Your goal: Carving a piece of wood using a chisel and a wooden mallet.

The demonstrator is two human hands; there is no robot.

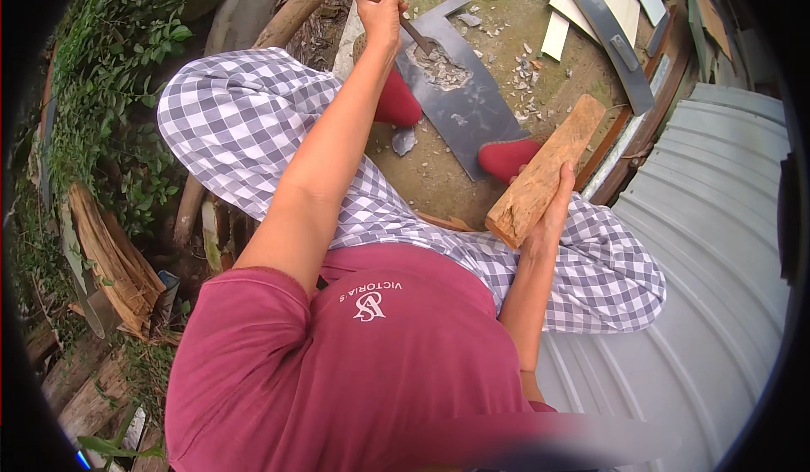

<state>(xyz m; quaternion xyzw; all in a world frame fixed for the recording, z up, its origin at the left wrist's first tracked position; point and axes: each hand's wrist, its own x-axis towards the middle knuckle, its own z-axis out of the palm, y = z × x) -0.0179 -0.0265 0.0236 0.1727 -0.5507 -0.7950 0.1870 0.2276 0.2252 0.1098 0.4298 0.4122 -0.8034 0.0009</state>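
My left hand is closed around the wooden handle of a chisel. The chisel slants down, and its metal tip rests at a rough, chipped patch in a dark grey slab. The slab looks like stone or tile and lies on the ground between my feet. In my right hand is a thick, rough block of wood, gripped near its lower part and held tilted above my right knee, apart from the chisel. The fingers behind the block are partly hidden.
Red shoes flank the slab. Grey chips litter the ground, with one larger flake nearby. Curved grey strips and boards lie at the upper right. Corrugated metal sheeting spans the right; split logs and plants line the left.
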